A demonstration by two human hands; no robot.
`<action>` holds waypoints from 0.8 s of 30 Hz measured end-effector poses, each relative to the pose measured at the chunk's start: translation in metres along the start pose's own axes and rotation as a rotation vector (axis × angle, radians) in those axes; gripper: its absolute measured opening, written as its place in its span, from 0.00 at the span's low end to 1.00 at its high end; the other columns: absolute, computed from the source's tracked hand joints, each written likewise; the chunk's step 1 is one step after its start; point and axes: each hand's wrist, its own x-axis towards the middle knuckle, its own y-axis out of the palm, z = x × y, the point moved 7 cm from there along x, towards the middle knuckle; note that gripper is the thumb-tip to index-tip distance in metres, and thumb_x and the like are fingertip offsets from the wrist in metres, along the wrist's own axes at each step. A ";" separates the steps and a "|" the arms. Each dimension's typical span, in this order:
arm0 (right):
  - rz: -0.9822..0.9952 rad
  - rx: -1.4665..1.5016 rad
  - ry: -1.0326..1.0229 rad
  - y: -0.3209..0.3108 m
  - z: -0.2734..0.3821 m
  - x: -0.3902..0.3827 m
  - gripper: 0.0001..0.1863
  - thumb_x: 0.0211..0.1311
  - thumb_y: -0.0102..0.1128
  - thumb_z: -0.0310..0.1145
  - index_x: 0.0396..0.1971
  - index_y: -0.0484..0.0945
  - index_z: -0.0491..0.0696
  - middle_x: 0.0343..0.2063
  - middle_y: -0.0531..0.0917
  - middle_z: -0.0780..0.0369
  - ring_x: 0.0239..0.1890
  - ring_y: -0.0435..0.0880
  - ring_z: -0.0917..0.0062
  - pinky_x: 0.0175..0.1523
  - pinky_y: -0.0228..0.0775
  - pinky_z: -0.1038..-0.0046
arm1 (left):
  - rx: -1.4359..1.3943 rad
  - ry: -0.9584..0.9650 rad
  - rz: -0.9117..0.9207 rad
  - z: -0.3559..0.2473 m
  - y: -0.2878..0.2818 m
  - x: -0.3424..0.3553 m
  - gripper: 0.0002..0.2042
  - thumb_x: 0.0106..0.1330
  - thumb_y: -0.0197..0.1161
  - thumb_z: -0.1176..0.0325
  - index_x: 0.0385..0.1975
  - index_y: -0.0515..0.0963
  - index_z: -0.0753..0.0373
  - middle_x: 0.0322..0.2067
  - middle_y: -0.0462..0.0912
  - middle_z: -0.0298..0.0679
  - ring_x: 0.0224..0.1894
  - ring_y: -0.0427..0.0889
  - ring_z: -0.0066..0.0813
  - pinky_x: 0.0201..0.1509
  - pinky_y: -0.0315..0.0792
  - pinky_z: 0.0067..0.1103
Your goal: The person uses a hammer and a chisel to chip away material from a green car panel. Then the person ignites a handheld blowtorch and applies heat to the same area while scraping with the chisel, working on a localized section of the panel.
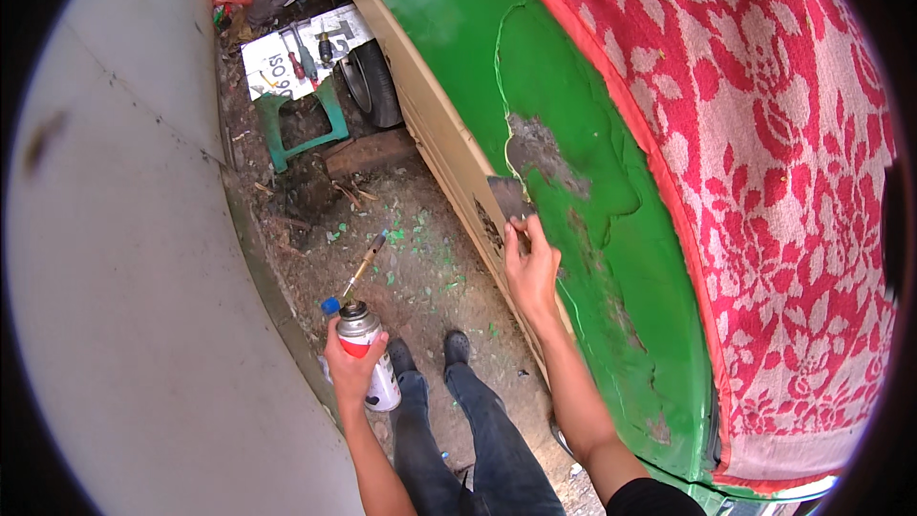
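My left hand (350, 363) is wrapped round the canister of a blowtorch (384, 387), which has a blue knob and a brass nozzle pointing up and away over the ground. No flame can be made out. In my right hand (532, 263), a flat, dark scraper blade (507, 196) is pinched between fingers and thumb. The blade lies at the edge of the green car panel (630, 258), just below a bare grey patch (544, 153). A thin, pale line of lifted paint runs up the panel from the blade. Further rough, stripped spots show down the panel.
A red-and-white flowered towel (774, 182) covers the car's right part. Beyond the beige lower side (435, 119) are a tyre (373, 86) and a green stool (336, 113) bearing a white plate (267, 57) with hand tools. A pale curved surface (134, 229) bounds the left. Green flakes litter the ground.
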 end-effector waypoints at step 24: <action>0.067 0.179 0.260 -0.029 -0.084 -0.073 0.13 0.67 0.64 0.33 0.40 0.70 0.44 0.25 0.81 0.62 0.22 0.73 0.83 0.28 0.65 0.74 | -0.029 0.064 0.237 -0.005 0.074 0.001 0.30 0.50 0.80 0.67 0.51 0.72 0.67 0.38 0.84 0.40 0.38 0.83 0.25 0.45 0.76 0.23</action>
